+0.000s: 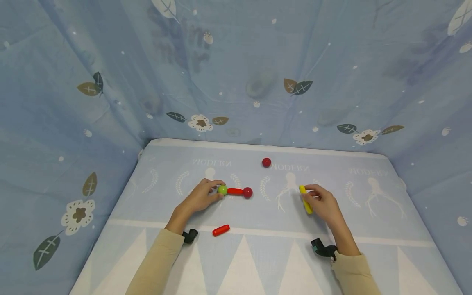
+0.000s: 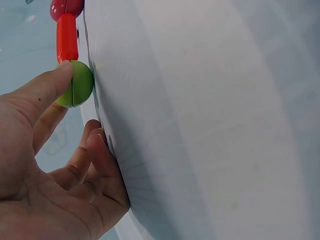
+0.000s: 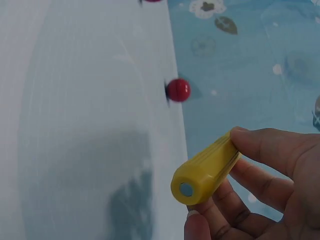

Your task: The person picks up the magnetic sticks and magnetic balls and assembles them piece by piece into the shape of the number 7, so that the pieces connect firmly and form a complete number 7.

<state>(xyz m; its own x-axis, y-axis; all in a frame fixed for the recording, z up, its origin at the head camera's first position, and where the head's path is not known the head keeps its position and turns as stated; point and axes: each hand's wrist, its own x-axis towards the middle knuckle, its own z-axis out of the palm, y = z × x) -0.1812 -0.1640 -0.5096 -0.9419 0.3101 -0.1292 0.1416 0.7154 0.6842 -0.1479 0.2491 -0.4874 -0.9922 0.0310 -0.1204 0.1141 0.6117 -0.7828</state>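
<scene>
My left hand (image 1: 200, 196) pinches a green ball (image 2: 82, 84) between thumb and finger. End to end with that ball is a red rod (image 1: 234, 191), and a dark red ball (image 1: 248, 192) sits at the rod's far end, so the three form a line on the table. Over to the right, my right hand (image 1: 323, 203) holds a yellow rod (image 3: 202, 172) by its upper part. A round silvery disc (image 3: 186, 189) shows in the rod's near end.
Another red ball (image 1: 266, 162) lies near the table's back edge. A loose red rod (image 1: 221, 230) rests toward the front, right of the left forearm. Blue patterned cloth (image 1: 236, 82) hangs behind and at the sides of the table (image 1: 258, 262).
</scene>
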